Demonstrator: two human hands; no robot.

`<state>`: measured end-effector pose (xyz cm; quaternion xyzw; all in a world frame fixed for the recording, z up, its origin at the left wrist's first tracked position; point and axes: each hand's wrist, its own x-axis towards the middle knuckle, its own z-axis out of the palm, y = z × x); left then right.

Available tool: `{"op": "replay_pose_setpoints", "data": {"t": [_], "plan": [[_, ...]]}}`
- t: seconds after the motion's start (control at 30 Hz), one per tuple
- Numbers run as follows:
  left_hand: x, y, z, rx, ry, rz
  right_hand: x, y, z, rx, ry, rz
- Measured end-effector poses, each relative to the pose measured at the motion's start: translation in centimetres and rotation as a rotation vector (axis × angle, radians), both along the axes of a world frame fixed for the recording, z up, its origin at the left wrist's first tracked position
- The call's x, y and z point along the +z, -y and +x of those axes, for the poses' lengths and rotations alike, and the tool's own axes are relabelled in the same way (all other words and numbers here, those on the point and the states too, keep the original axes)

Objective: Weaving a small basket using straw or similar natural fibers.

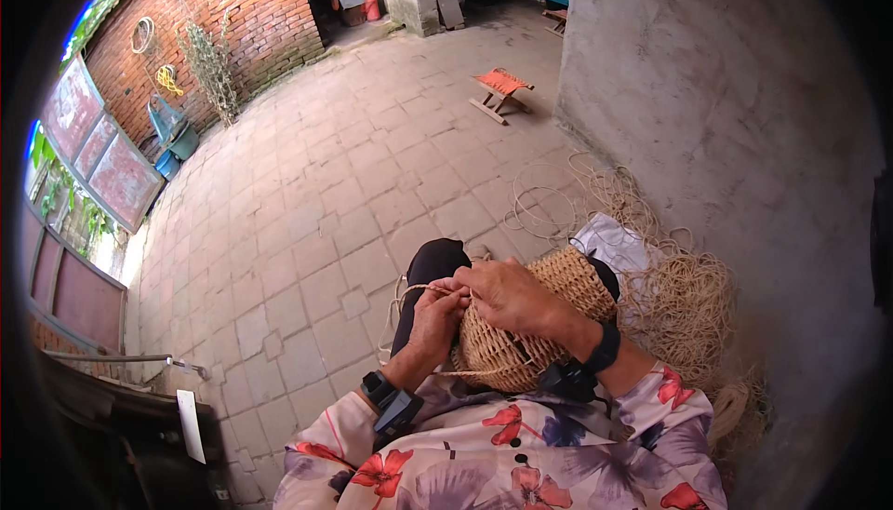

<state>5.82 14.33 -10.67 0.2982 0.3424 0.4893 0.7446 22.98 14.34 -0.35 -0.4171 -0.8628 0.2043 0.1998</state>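
left hand (435, 316) and right hand (510, 294) are together, their fingertips meeting at one end of a woven basket (498, 350). it seems the left hand pinches a thin cord (414, 288); the right hand is bent over the same place, but i cannot tell if its fingers close on the cord or on the weave. the basket lies tilted on the lap, partly under the right forearm, between the legs in dark trousers (430, 263) and the flowered shirt (521, 473).

as i judge, the step in hand is working the cord into the weave at this end. the next move probably calls for a firm pinch and an even pull, so that the cord sits tight without a loop.

to the right of the basket, a white sheet (609, 240) lies beside a loose heap of cord (679, 301), along the grey wall (707, 91). farther off, a folding stool (502, 82) with orange seat stands on the paved floor (279, 259).
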Motion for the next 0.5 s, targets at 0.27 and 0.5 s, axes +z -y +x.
{"op": "replay_pose_setpoints", "data": {"t": [0.27,0.5], "plan": [[2.4,0.5,0.2,0.000,-0.078,-0.043,-0.2,-0.7,1.0,0.039,-0.299,-0.172],[1.5,0.5,0.2,-0.059,-0.047,0.005,0.5,-1.0,2.5,-0.214,-0.188,0.035]]}}
